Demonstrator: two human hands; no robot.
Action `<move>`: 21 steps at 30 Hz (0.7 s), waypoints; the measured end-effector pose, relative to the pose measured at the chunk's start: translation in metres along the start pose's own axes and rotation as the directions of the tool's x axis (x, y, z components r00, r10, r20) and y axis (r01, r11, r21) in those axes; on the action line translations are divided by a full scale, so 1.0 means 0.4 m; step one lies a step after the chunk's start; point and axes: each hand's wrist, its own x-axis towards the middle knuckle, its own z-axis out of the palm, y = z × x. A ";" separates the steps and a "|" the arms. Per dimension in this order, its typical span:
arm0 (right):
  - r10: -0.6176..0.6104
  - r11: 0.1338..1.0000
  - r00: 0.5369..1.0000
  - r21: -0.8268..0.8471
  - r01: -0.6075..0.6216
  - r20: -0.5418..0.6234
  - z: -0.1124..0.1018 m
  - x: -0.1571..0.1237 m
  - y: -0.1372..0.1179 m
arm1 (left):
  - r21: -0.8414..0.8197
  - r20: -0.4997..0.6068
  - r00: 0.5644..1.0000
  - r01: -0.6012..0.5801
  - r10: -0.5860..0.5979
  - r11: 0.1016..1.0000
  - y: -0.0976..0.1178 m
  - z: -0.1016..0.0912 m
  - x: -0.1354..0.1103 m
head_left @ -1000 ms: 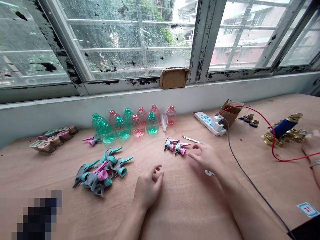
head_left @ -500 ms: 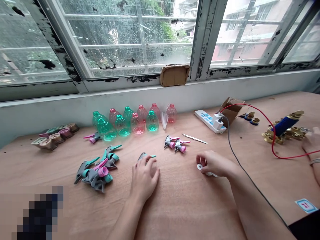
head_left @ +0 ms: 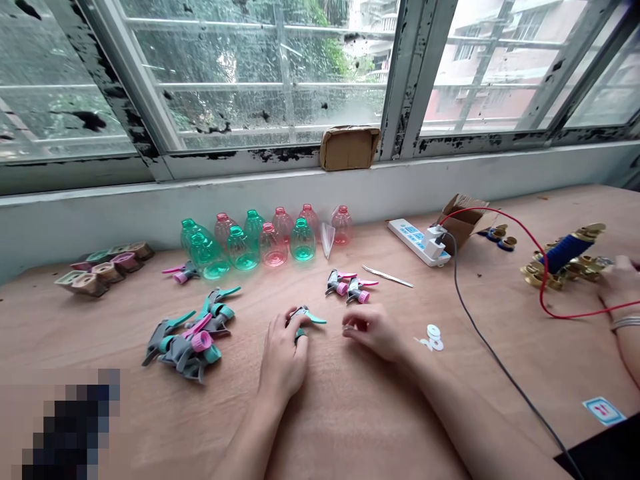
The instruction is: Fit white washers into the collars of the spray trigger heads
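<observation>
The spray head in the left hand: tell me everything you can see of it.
The spray head looks like plastic, with a grey body, a teal trigger and a teal collar. The left hand holds it, fingers hiding part of the body. The trigger points toward the right hand, which is apart from it. Whether it touches the table cannot be told.

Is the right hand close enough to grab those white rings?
Probably yes. The right hand is a little left of the white rings, which lie uncovered on the table. Nothing seems to block it, though it may already be pinching something small.
</observation>
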 end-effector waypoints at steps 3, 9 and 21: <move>-0.097 0.989 0.995 0.112 0.098 -0.018 0.062 0.004 -0.017 | -0.002 0.033 0.999 -0.006 0.006 1.000 -0.003 0.004 -0.003; -0.048 0.972 0.995 0.225 0.066 -0.083 0.080 -0.011 -0.016 | 0.025 -0.006 0.987 -0.163 0.163 0.986 0.023 -0.004 -0.016; -0.240 0.957 0.969 0.151 0.246 -0.061 0.068 -0.010 -0.035 | -0.064 0.018 0.949 -0.314 0.316 0.947 0.030 0.003 -0.023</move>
